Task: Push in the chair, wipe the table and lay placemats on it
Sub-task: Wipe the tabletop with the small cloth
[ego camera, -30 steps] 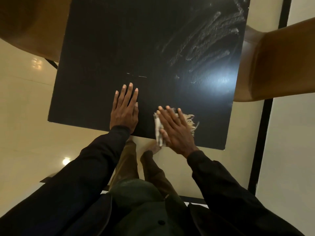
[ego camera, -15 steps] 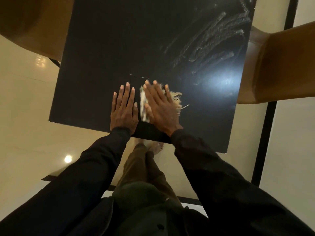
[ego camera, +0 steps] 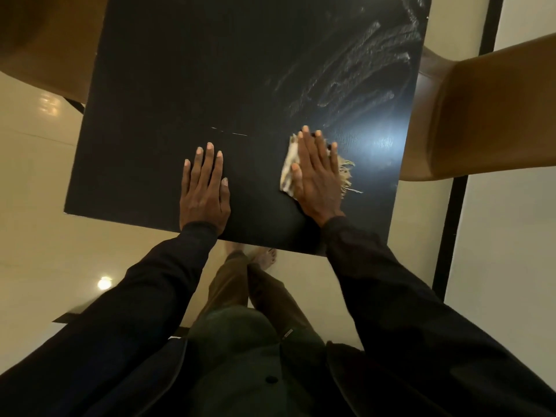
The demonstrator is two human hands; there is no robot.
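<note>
Pressing a frayed cloth (ego camera: 288, 168) flat on the black table (ego camera: 180, 79) with the right hand (ego camera: 316, 179), fingers (ego camera: 308, 152) straight and together, right of centre by the near edge. Resting the left hand (ego camera: 204, 194) flat on bare tabletop well to the left, fingers straight, barely spread. Flanked by a tan chair (ego camera: 487, 115) at right, another chair (ego camera: 45, 40) far left; smeared with wet streaks (ego camera: 355, 73) far right.

Black bench (ego camera: 186, 85) seen from above, left hand (ego camera: 204, 191) flat at 6 o'clock, right hand (ego camera: 316, 173) pressing a frayed cloth (ego camera: 287, 173) at 4 o'clock, wipe streaks (ego camera: 355, 76) at 2 o'clock, brown chair (ego camera: 487, 115) at 3 o'clock, another chair (ego camera: 45, 40) at 10 o'clock.
</note>
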